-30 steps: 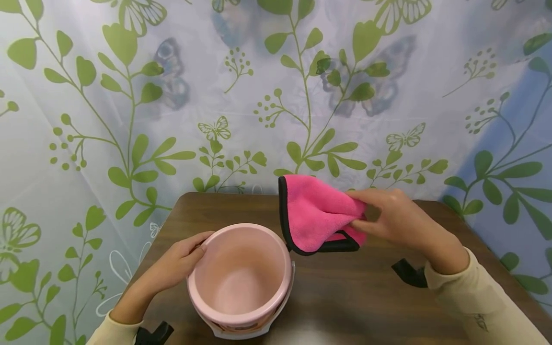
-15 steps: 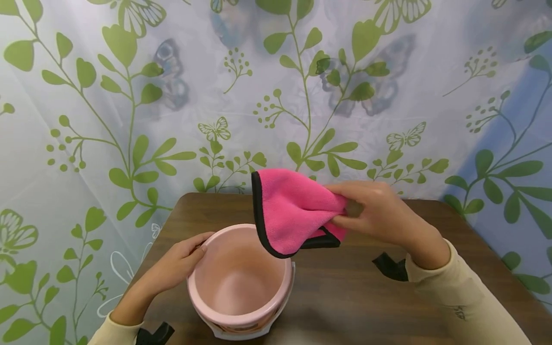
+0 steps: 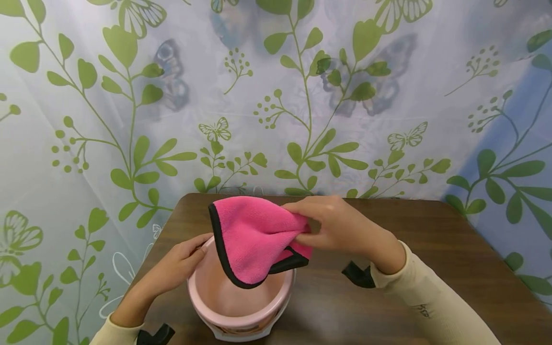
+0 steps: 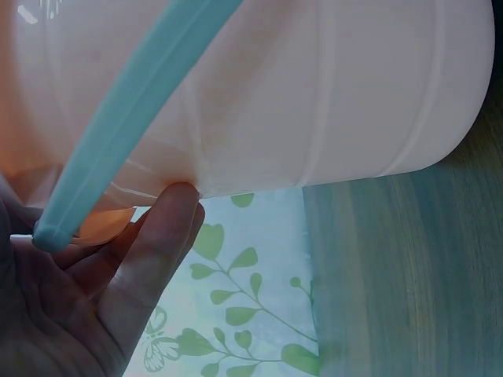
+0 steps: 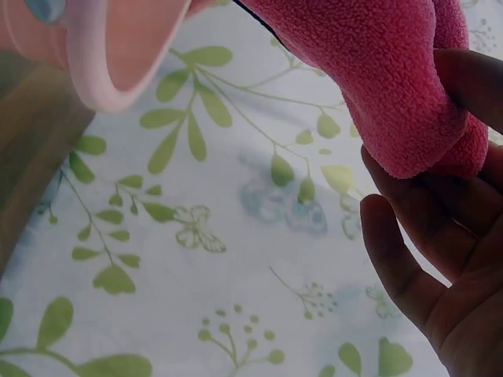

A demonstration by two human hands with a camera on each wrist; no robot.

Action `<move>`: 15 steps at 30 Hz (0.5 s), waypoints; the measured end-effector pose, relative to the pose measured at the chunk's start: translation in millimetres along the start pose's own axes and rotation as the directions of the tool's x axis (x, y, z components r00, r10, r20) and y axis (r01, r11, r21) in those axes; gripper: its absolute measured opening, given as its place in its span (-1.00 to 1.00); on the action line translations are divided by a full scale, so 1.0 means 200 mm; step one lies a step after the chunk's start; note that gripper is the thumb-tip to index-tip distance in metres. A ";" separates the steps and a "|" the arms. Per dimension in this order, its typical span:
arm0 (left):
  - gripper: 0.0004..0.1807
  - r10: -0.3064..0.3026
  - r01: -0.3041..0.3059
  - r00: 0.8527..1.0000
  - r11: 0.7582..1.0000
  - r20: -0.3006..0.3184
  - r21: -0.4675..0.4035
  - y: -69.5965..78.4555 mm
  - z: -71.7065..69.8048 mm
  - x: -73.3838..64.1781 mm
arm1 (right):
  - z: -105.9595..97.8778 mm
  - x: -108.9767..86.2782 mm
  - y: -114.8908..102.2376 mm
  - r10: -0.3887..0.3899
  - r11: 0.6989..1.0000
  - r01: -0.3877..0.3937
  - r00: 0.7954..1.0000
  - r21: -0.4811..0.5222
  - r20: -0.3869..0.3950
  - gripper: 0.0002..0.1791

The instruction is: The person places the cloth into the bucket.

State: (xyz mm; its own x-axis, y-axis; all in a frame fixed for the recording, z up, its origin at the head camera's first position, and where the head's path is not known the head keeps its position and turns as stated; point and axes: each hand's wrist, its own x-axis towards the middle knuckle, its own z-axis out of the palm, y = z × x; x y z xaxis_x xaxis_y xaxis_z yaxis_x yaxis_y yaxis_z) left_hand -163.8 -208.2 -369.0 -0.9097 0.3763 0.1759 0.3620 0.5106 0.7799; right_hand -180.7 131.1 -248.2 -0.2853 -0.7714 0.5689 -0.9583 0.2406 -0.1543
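A pink bucket (image 3: 202, 306) stands upright on the table, its mouth facing up. My left hand (image 3: 174, 266) holds its rim at the left side; in the left wrist view the thumb (image 4: 153, 267) lies against the outer wall near the pale bucket handle (image 4: 134, 118). My right hand (image 3: 340, 227) pinches a bright pink cloth (image 3: 254, 235) with black edging, bunched at the grip. The cloth spreads above the bucket and covers the far part of its opening. Seen from the right wrist, the cloth (image 5: 393, 86) is folded between thumb and fingers.
A dark wooden table (image 3: 388, 306) lies under the bucket. Behind it hangs a pale curtain (image 3: 267, 96) printed with green leaves and butterflies. Black pieces (image 3: 360, 275) stick out by both cuffs.
My right hand has carried the cloth leftward from beside the bucket to above its opening, and lower over the last half second. The left hand and bucket have stayed in place.
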 end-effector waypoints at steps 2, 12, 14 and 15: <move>-0.65 0.006 -0.006 1.000 1.000 0.002 -0.003 0.00 0.00 0.00 | 0.03 0.00 0.00 0.018 1.000 -0.017 1.000 -0.007 0.026 -0.60; -0.78 0.052 -0.044 0.997 0.989 -0.053 0.144 0.04 0.01 -0.01 | 0.19 0.01 0.03 0.034 0.999 -0.034 0.997 -0.002 0.070 -0.64; -0.79 0.048 -0.039 0.997 0.988 -0.055 0.150 0.09 0.01 -0.02 | 0.22 0.01 0.04 0.044 0.999 -0.044 0.995 -0.010 0.085 -0.63; -0.79 0.045 -0.036 0.998 0.989 -0.055 0.147 0.11 0.01 -0.02 | 0.23 0.01 0.04 0.052 0.999 -0.050 0.994 -0.020 0.091 -0.63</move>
State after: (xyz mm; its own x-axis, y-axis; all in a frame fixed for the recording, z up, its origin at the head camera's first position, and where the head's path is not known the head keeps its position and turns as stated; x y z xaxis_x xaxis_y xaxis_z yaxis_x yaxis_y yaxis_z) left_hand -152.0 -197.3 -353.7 -0.9024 0.3558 0.2432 0.4207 0.6044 0.6766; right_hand -189.4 104.7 -285.4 -0.3352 -0.8085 0.4838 -0.9421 0.2908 -0.1669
